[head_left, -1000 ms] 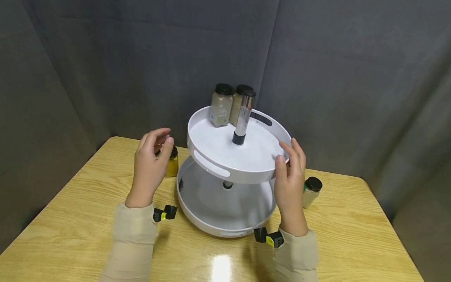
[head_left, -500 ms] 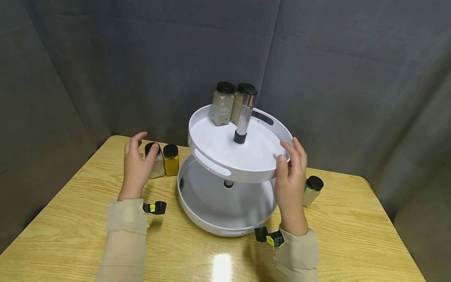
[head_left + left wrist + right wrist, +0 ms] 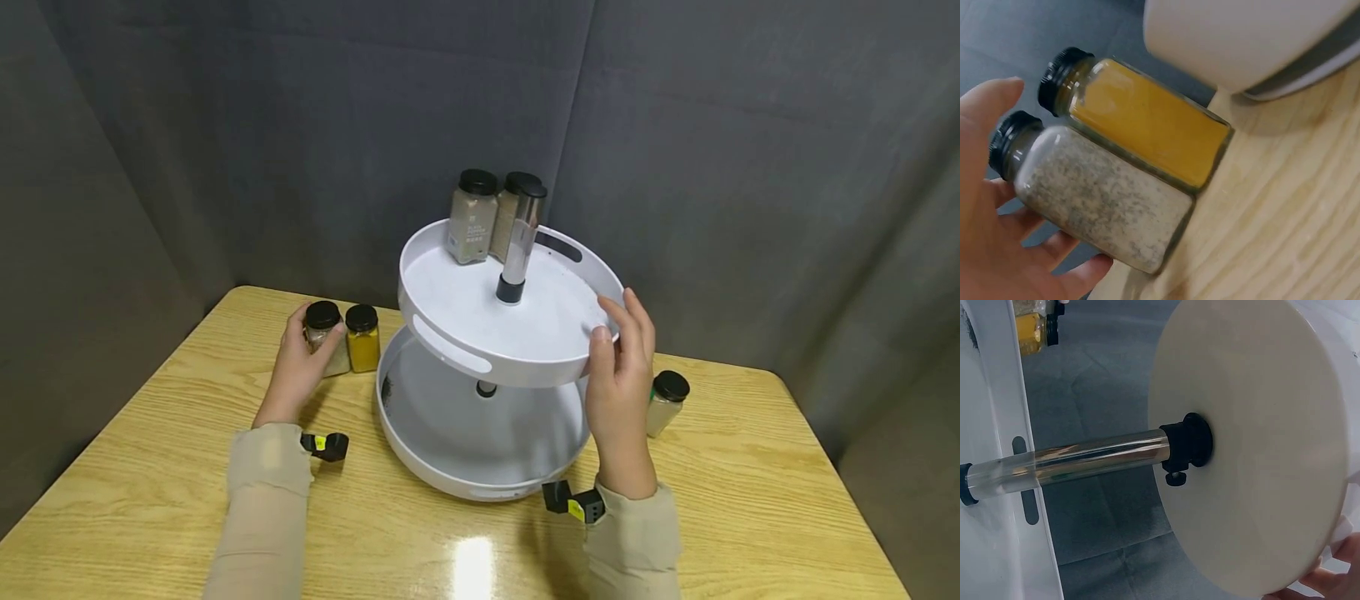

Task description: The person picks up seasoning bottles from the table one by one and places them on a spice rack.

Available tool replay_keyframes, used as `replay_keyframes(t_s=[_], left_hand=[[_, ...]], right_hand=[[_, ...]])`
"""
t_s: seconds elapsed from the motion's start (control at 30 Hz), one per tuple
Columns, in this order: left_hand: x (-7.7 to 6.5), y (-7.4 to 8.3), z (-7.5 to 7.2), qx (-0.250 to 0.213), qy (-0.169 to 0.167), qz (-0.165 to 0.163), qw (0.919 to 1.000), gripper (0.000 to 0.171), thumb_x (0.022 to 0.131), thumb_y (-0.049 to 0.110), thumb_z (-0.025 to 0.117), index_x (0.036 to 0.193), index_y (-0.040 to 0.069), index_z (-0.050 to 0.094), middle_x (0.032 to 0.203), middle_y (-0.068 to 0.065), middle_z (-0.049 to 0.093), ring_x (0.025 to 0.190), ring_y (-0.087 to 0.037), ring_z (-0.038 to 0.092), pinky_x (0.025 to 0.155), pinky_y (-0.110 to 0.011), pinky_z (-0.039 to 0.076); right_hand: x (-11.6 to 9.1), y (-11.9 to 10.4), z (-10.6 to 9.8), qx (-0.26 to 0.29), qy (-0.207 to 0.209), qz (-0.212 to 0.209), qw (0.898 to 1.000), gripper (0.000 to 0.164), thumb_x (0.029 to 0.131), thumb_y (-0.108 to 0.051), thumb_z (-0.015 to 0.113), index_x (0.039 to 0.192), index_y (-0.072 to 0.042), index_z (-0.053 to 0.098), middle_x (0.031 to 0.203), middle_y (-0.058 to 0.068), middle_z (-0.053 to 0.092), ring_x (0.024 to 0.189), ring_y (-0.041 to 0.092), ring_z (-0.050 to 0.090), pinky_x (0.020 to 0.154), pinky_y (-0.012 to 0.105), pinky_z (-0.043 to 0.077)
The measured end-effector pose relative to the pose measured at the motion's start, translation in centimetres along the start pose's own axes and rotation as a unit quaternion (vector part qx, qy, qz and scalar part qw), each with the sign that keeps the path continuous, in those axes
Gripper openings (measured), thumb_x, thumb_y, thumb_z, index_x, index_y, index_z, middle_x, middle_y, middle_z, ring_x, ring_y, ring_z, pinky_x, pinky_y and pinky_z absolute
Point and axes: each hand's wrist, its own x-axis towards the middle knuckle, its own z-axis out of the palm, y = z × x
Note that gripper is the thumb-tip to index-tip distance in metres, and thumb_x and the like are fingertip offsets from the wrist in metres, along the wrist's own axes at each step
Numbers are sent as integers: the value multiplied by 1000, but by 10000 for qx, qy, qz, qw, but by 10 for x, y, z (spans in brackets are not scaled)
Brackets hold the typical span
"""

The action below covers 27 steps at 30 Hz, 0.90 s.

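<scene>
In the head view my left hand point(image 3: 295, 367) is around a square spice jar point(image 3: 1104, 194) with a black lid and speckled grey-white contents. Its fingers reach along the jar's far side, while the thumb stands apart from the lid in the left wrist view. That jar stands on the table against a jar of yellow spice point(image 3: 1150, 122). My right hand point(image 3: 621, 392) grips the right rim of the upper tray of a white two-tier round tray point(image 3: 517, 375), fingertips over the edge. Part of that grip is hidden in the right wrist view.
Two black-lidded jars stand at the back of the upper tray, the front one a pepper jar point(image 3: 472, 221). A metal post point(image 3: 1097, 456) joins the tiers. Another spice jar point(image 3: 663, 404) stands right of the right hand. Grey curtain point(image 3: 300, 125) surrounds the wooden table point(image 3: 172, 500).
My left hand moved left, away from the tray, then forward around the speckled jar, which stays in place. My right hand keeps its hold on the upper rim.
</scene>
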Motion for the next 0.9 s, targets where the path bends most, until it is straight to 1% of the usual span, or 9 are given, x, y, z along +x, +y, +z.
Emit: replay_keyframes(t_s=[0.07,0.17,0.37,0.63,0.77,0.9], left_hand=[[0,-3,0,-114,-105,2,9999,83,104,40,54,162,6,6,166,-24,8,152,-43,11,120,-62,17],[0,-8,0,-211,-146,-32,9997,84,104,39,56,162,5,6,165,-24,9,152,-43,14,120,-60,20],[0,-16,-2,-156,-119,-179,9996,87,102,39,59,161,2,8,164,-26,15,150,-44,20,120,-54,26],[-1,-14,4,-5,334,-367,9988,84,100,42,62,160,3,18,160,-24,28,147,-42,29,119,-52,30],[-1,-15,6,57,455,-441,9980,84,99,43,63,159,4,19,160,-24,30,147,-41,31,118,-53,31],[-1,-15,9,100,589,-481,9971,83,99,42,64,158,3,20,158,-25,32,146,-40,33,117,-52,33]], right_hand=[[0,0,0,6,6,-2,10000,41,102,-21,47,134,2,60,158,15,35,146,31,31,113,58,35],[-1,0,0,22,3,-1,10000,42,102,-21,47,134,2,60,158,15,35,146,31,31,112,58,35],[-1,1,1,-2,1,-4,10000,42,102,-21,47,134,3,60,158,14,35,146,31,32,114,58,34],[0,1,1,20,38,-21,10000,42,101,-21,48,134,1,61,157,13,36,147,30,31,116,56,32],[-1,1,1,28,34,9,10000,42,101,-22,48,134,1,60,157,13,35,146,30,31,116,56,32],[0,1,1,20,31,20,10000,43,101,-23,47,134,2,60,157,13,36,146,30,32,115,57,33]])
